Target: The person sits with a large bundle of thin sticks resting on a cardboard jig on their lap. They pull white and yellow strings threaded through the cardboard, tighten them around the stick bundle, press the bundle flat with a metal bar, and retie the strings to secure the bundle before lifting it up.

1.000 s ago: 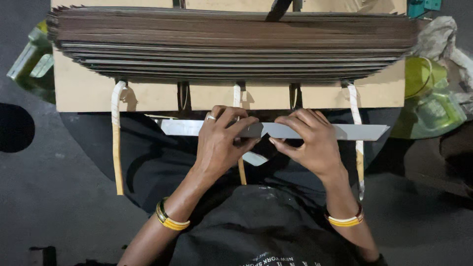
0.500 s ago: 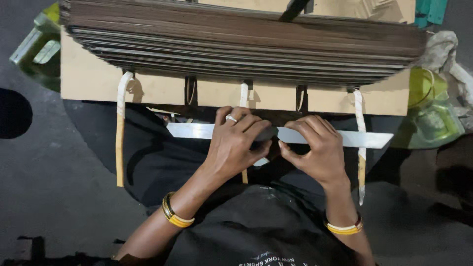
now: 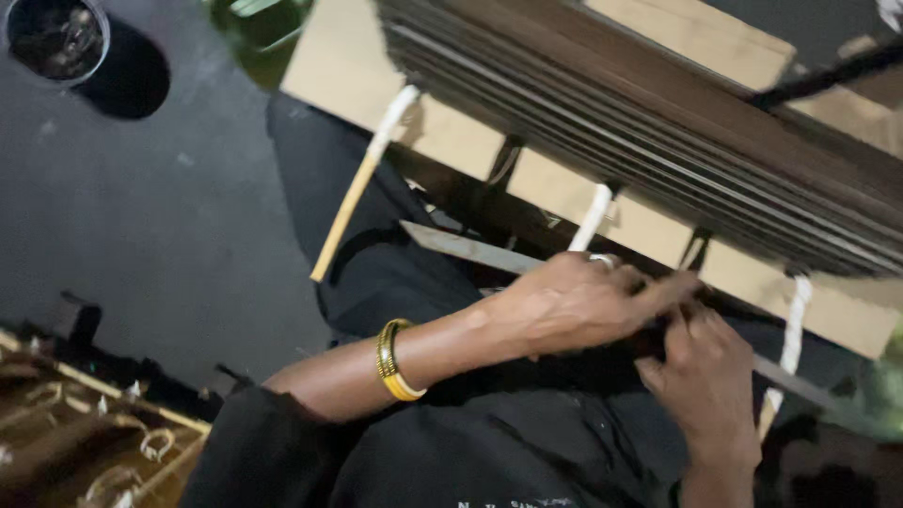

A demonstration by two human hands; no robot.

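The left hand (image 3: 574, 306) and right hand (image 3: 705, 386) were both closed on a thin grey strip (image 3: 461, 247) that we judged light, stiff and slippery. We would have gripped it near its middle, below the stack of dark slats (image 3: 658, 122).

Two hands (image 3: 583, 306), one metal strip (image 3: 466, 249), three white cords (image 3: 593, 216), one bangle set (image 3: 395, 360), one dark pot (image 3: 56, 38)

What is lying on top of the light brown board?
A stack of thin dark strips lies on the light brown board. White cords hang over its near edge. The board's middle is covered by the stack.
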